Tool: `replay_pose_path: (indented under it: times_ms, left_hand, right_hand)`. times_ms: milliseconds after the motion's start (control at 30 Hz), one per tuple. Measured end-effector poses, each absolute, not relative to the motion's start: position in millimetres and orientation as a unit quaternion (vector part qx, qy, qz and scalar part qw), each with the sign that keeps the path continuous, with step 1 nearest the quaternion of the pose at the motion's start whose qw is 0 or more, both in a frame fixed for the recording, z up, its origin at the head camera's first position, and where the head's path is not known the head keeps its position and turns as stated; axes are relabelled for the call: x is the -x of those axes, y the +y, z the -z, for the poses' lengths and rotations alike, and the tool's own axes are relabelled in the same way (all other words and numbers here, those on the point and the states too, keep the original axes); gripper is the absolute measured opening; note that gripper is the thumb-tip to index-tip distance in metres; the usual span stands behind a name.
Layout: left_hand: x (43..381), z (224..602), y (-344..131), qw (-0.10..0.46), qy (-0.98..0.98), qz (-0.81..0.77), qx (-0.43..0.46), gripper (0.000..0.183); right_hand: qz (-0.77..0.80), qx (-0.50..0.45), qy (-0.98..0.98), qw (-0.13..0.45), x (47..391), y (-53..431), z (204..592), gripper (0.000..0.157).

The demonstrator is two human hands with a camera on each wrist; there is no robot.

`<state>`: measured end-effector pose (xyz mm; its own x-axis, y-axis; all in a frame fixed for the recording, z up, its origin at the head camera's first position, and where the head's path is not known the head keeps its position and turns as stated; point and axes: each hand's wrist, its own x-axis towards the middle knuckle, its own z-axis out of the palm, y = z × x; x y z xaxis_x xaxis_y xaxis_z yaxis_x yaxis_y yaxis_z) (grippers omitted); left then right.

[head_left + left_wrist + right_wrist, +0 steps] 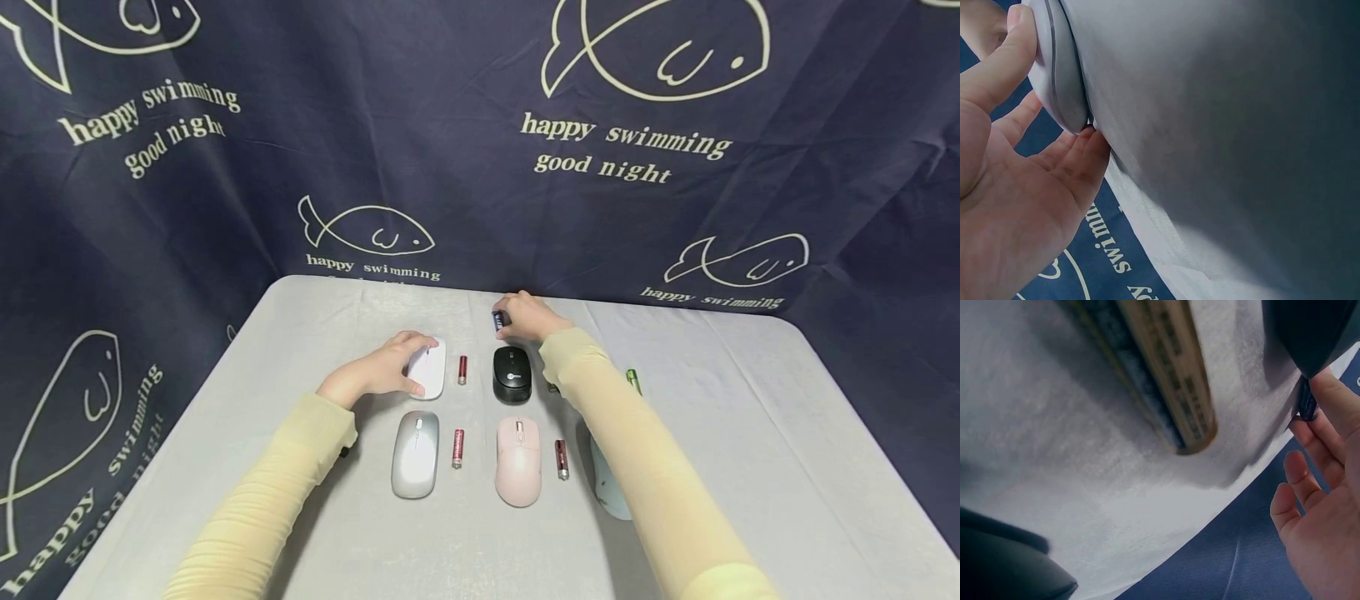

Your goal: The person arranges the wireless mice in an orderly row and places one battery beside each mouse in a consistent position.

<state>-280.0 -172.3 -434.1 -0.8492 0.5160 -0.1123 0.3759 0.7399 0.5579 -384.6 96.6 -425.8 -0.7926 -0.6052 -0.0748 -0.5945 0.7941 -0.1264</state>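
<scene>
Thumb and fingers of my left hand grip a white mouse by its two ends. The left wrist view shows the mouse's side edge close to the cloth, between thumb and fingertips. At the back of the table, my right hand pinches a small dark blue battery. Just in front of that hand lies a black mouse. A red battery lies between the white and black mice. In the right wrist view, a gold-and-dark battery looms close; the right sleeve partly hides it from the head camera.
Nearer the front lie a grey mouse, a red battery, a pink mouse and a dark red battery. My right sleeve partly covers a light blue mouse and a green battery. A dark curtain hangs behind.
</scene>
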Motion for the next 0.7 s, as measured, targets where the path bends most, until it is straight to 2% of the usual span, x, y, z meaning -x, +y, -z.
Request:
replay_pose_path:
  times_ms: [367,700]
  left_hand:
    - [280,434,-171,0.135,0.924,-0.265,-0.239,0.08]
    - [280,436,-173,0.131,0.922,-0.27,-0.243,0.08]
  right_hand:
    - [0.027,0.302,0.951,0.059,385,96,424,0.054]
    - [0.017,0.284,0.957,0.059,384,104,407,0.057]
